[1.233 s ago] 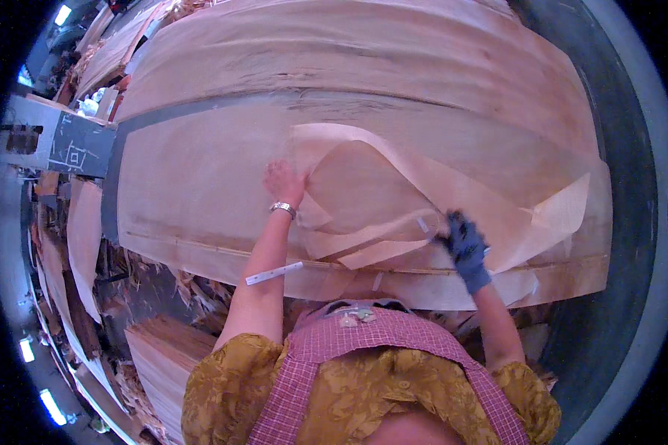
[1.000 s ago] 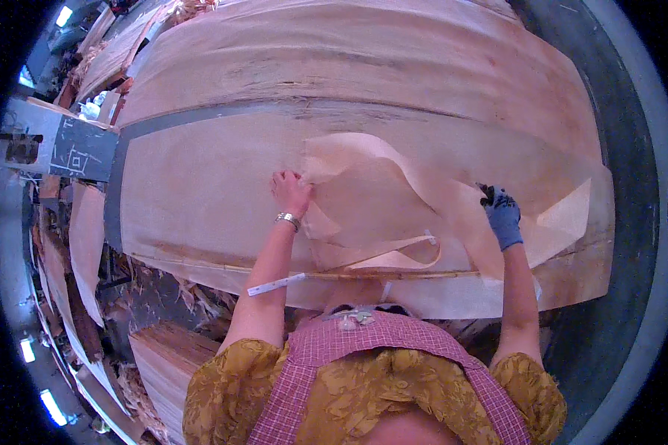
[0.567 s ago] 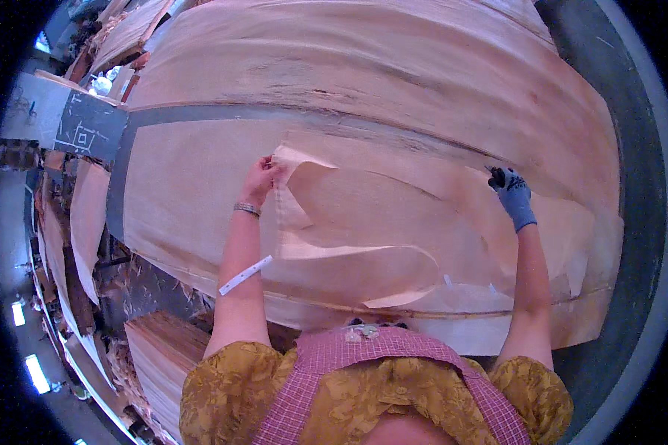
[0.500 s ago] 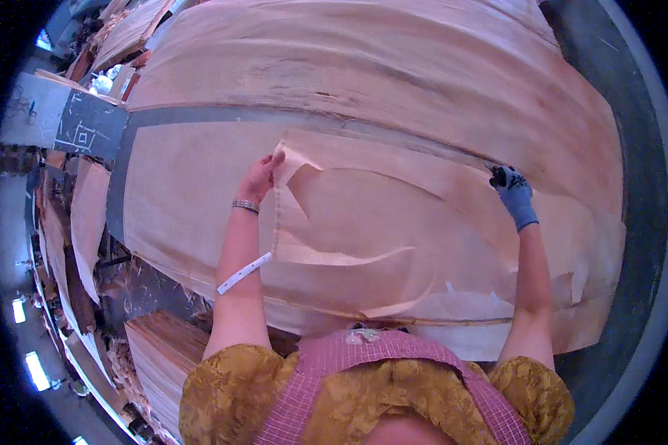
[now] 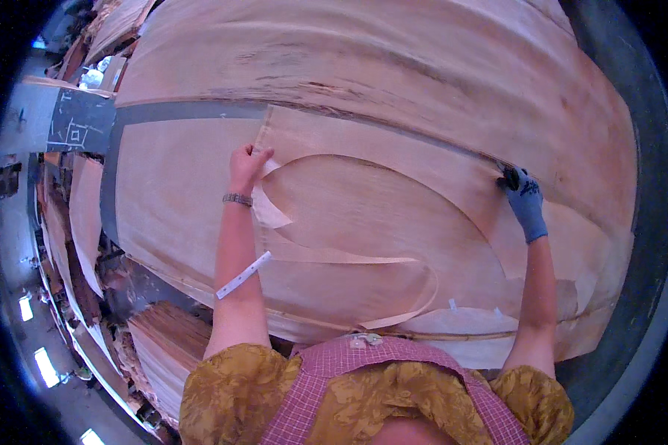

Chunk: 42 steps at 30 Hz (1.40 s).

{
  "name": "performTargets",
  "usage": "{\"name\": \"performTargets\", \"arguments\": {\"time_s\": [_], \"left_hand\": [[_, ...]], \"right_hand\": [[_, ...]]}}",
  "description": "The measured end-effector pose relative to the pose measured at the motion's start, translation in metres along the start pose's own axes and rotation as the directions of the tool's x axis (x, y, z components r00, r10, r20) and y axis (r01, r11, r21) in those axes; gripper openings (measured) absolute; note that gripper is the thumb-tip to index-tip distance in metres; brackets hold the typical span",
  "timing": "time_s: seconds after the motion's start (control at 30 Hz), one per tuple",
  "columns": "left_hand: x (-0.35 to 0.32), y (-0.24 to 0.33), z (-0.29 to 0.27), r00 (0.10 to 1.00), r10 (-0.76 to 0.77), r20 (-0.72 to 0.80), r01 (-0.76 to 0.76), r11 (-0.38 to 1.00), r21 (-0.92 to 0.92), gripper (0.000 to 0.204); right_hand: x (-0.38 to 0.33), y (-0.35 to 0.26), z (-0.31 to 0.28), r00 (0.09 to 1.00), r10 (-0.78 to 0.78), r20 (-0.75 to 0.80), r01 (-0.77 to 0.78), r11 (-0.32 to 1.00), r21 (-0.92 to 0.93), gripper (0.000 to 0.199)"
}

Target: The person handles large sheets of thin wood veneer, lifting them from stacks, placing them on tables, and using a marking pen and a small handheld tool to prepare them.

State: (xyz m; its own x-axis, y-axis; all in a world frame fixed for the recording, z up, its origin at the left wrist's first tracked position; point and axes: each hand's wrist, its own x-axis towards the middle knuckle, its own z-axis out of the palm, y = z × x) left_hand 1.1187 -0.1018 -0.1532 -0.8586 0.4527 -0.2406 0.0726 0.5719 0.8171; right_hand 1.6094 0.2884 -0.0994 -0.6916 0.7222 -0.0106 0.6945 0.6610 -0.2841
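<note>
The person is spreading a thin veneer sheet flat over the wide stack of veneer that fills the upper and middle frame. The left hand, bare and wearing a wristband, is pinching the sheet's far left corner between clenched fingers, just left of centre. The right hand, in a blue glove, is gripping the sheet's far right corner at the right of the frame, its fingers closed over the edge.

The sheet is lying in the middle of the frame, reaching from the 2 hands down toward the pink checked apron at the lower edge. It is not yet flat: a curled fold is arching across it, and a loose strip is looping near its lower part. A white tape strip is resting against the left forearm.

As a judgement, the laying-out step is under way, with both far corners being held and drawn apart. The next move seems to call for even tension on the 2 corners, so the curl flattens without tearing the brittle sheet, and for its far edge to line up with the dark seam in the upper left.
</note>
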Motion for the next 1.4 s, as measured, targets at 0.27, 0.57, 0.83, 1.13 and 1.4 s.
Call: {"name": "performTargets", "arguments": {"time_s": [0.27, 0.57, 0.83, 1.13, 1.4], "left_hand": [[0.000, -0.003, -0.002, 0.983, -0.144, 0.114, 0.141, 0.989, 0.034, 0.029], [-0.035, 0.042, 0.047, 0.736, 0.674, 0.063, -0.474, 0.447, 0.758, 0.056], [-0.032, 0.030, 0.075, 0.886, 0.463, 0.034, -0.332, 0.581, 0.743, 0.055], [-0.046, 0.044, 0.070, 0.889, 0.457, -0.006, -0.284, 0.562, 0.777, 0.047], [-0.049, 0.053, 0.066, 0.916, 0.402, -0.011, -0.245, 0.581, 0.776, 0.055]], "right_hand": [[0.009, 0.005, 0.007, 0.998, 0.038, 0.057, -0.033, 0.995, -0.091, 0.028], [0.010, -0.028, 0.008, 0.981, 0.017, -0.194, -0.010, 0.999, 0.037, 0.020], [0.053, -0.236, 0.081, 0.884, -0.466, -0.043, 0.454, 0.832, 0.320, 0.021], [0.119, -0.376, 0.142, 0.859, -0.441, 0.260, 0.441, 0.895, 0.061, 0.026], [0.124, -0.358, 0.157, 0.864, -0.396, 0.311, 0.392, 0.917, 0.079, 0.037]]}}
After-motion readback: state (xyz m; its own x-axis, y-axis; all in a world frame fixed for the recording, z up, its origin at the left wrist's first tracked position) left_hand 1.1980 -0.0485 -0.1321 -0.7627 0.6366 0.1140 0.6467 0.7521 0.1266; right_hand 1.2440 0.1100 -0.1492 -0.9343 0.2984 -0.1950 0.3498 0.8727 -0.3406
